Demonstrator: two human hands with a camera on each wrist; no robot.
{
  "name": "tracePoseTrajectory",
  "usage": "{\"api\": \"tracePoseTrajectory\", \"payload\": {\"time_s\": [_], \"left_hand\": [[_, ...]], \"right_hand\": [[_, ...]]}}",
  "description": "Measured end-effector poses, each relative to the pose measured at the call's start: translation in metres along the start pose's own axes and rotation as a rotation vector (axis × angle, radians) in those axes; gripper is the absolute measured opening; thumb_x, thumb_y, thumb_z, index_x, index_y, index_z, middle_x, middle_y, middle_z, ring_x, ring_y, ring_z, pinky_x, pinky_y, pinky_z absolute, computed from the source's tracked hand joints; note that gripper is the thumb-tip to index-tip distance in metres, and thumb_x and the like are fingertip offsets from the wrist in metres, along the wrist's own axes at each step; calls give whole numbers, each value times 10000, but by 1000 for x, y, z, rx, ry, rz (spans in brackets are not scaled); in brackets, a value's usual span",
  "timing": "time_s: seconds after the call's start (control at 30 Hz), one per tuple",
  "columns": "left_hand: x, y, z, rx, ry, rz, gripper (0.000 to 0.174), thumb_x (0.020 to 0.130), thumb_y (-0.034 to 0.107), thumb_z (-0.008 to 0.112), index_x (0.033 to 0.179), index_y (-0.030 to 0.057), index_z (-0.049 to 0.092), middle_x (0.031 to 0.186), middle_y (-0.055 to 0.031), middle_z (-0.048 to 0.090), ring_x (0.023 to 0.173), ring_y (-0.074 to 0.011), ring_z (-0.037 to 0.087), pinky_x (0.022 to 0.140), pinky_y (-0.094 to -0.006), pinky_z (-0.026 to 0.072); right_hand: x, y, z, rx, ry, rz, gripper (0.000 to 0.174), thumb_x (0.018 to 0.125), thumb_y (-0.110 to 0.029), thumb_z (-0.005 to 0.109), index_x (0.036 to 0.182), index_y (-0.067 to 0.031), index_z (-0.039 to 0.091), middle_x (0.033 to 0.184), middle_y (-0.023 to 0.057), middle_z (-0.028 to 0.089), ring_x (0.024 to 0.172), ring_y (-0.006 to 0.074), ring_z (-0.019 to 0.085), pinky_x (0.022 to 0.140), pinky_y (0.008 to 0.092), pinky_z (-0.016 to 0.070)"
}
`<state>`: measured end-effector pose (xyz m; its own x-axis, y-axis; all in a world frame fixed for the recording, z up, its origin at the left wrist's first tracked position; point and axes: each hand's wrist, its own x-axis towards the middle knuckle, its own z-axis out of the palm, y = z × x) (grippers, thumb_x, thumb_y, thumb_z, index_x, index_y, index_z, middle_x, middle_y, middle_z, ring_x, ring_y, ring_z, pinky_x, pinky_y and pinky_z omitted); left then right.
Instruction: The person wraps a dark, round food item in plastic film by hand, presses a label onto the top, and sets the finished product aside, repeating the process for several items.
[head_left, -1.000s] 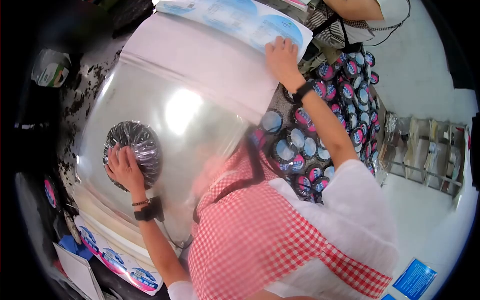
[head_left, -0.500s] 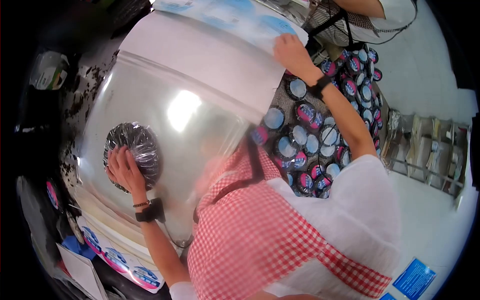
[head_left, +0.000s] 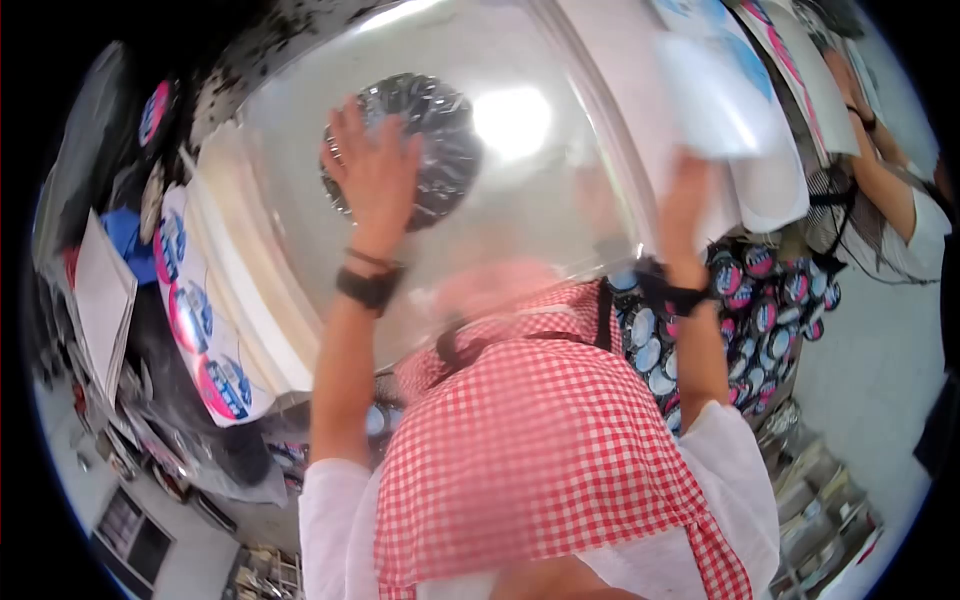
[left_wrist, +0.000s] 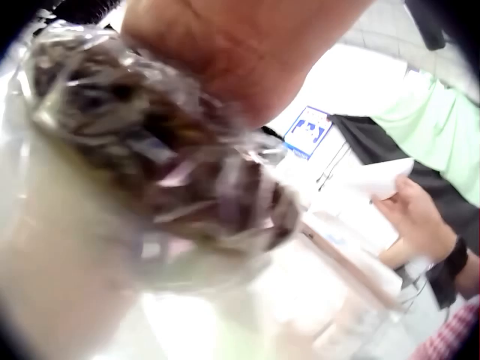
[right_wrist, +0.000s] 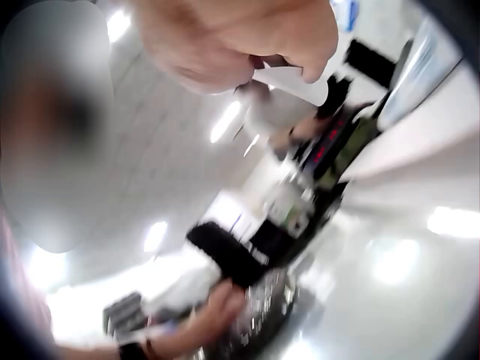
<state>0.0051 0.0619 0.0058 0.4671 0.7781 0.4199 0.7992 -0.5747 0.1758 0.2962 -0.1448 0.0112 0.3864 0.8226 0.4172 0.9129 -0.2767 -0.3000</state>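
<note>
Wrapped disc (head_left: pixel 447 150): dark, round, crinkly foil look, lying flat under a big clear film (head_left: pixel 520 230) on the worktop, on the left half, well away from our body. Left hand (head_left: pixel 375 165) is spread flat on it, fingers straight, palm pressing down through the film; the left wrist view shows the same disc (left_wrist: pixel 172 172) right under the palm. Right hand (head_left: pixel 685 205) is up at the far right edge of the film, blurred in the head view, but from the left wrist camera we see it (left_wrist: pixel 416 217) pinching a white sheet (left_wrist: pixel 375 180) by one corner, sheet lifted clear of the surface. Progress, as we judge it: disc is covered and pinned; the sheet is in the air, not yet laid anywhere. Axis: the disc is round, so no long axis, broad face up. The sheet's long side seems to run away from us, too blurred to be sure. Around: printed sheets (head_left: pixel 200 320) stacked at the left, round badges (head_left: pixel 760 290) piled at the right, a second person (head_left: pixel 900 210) beyond them.
</note>
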Motion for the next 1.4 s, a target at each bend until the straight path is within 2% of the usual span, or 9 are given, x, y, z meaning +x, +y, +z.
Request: {"api": "tracePoseTrajectory", "payload": {"time_s": [0.27, 0.43, 0.57, 0.63, 0.7, 0.77, 0.87, 1.17, 1.4], "left_hand": [[-32, -7, 33, -606, -28, -312, 371, 855, 162, 653, 1193, 25, 592, 1234, -131, 595, 1173, -323, 533, 1008, -436, 394], [-62, -4, 52, -1462, 82, -560, 477, 852, 194, 697, 1255, -1, 532, 1189, -118, 627, 1050, -246, 617, 894, -364, 501], [-59, -10, 51, -1335, -2, -501, 554, 859, 199, 699, 1324, 8, 467, 1283, -131, 573, 1148, -225, 566, 960, -353, 469], [-47, 0, 42, -1533, 54, -616, 592, 866, 214, 694, 1357, 14, 431, 1322, -130, 544, 1203, -229, 531, 1003, -361, 439], [-39, -10, 30, -482, -87, -80, 551, 973, 315, 504, 1420, 27, 360, 1413, -120, 459, 1322, -241, 418, 1093, -389, 330], [-27, -10, 12, -699, -145, -224, 543, 1004, 308, 417, 1449, 16, 311, 1448, -121, 416, 1345, -240, 381, 1122, -393, 281], [-12, 5, 4, -1734, 289, -610, 551, 1021, 297, 367, 1469, -7, 259, 1489, -124, 352, 1379, -243, 317, 1155, -397, 214], [-27, -25, -9, -1429, 490, -604, 563, 1046, 336, 234, 1471, -34, 224, 1553, -125, 234, 1453, -254, 160, 1190, -409, 95], [-31, -31, -23, -1490, 316, -768, 640, 1036, 446, 246, 1477, -18, 244, 1545, -170, 243, 1466, -254, 132, 1190, -393, 75]], "right_hand": [[55, -155, 79, 419, -273, -497, 505, 871, -54, 529, 1261, -364, 610, 1471, 111, 413, 1316, 307, 451, 1065, 368, 424], [69, -155, 74, 463, -478, -614, 438, 853, -207, 598, 1291, -242, 594, 1435, 120, 456, 1301, 291, 466, 1063, 409, 400], [102, -167, 54, 366, -781, -541, 532, 874, -319, 588, 1348, -90, 517, 1422, 157, 462, 1324, 310, 430, 1090, 441, 328], [103, -189, 91, 590, -514, -470, 524, 923, -321, 517, 1366, -45, 478, 1438, 181, 435, 1351, 315, 390, 1108, 439, 290], [96, -199, 124, 668, -373, -410, 531, 960, -335, 454, 1376, -6, 448, 1452, 200, 411, 1372, 321, 358, 1124, 436, 257], [93, -203, 147, 611, -363, -401, 555, 984, -362, 398, 1378, 27, 427, 1464, 214, 389, 1385, 327, 333, 1136, 433, 227], [91, -209, 144, 547, -364, -432, 581, 992, -395, 354, 1405, 13, 398, 1479, 187, 382, 1401, 310, 312, 1145, 428, 211], [84, -230, 148, 213, -195, -651, 494, 915, -327, 519, 1287, -3, 531, 1361, 123, 526, 1292, 273, 449, 1073, 443, 323], [56, -251, 123, 114, -341, -736, 548, 892, -485, 517, 1368, -215, 505, 1487, 248, 320, 1390, 411, 275, 1105, 604, 180]]}}
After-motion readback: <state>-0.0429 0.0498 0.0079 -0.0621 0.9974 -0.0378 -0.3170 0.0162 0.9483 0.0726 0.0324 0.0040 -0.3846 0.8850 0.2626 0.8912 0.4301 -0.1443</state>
